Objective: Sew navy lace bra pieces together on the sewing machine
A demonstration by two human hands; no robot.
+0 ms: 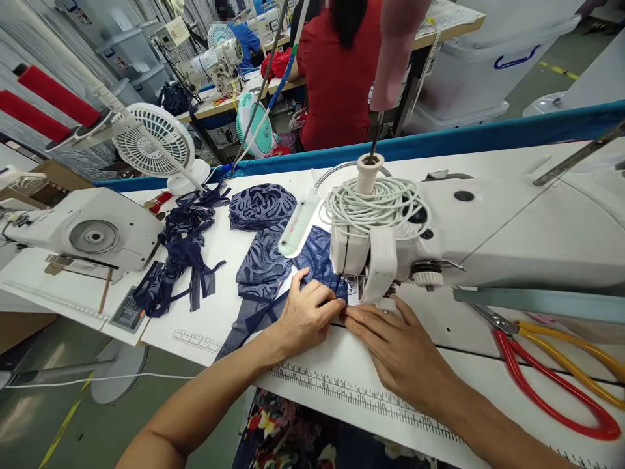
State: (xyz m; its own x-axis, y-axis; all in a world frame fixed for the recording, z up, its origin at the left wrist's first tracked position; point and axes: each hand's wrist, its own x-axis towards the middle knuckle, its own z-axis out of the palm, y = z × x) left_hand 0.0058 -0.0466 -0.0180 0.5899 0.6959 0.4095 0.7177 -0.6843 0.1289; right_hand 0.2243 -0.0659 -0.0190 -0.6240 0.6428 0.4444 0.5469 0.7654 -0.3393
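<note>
the sewing machine [512, 234] stands on the table [200, 332] before me, a coil of cord [375, 212] on top. left of its needle end, my left hand [310, 309] rests on the fabric [319, 254]; my right hand [390, 332] lies just right of it. scissors [508, 326] lie farther right. folded cloth [263, 257] lies beyond my left hand, then leftward a heap of straps [185, 251], with a calculator [125, 311] at its near left and a fan [155, 142] behind.

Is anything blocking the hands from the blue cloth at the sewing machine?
Nothing visible does: the left hand rests on the dark blue cloth, and the right hand is at its edge. The scissors lie off to the right, clear of both.
</note>
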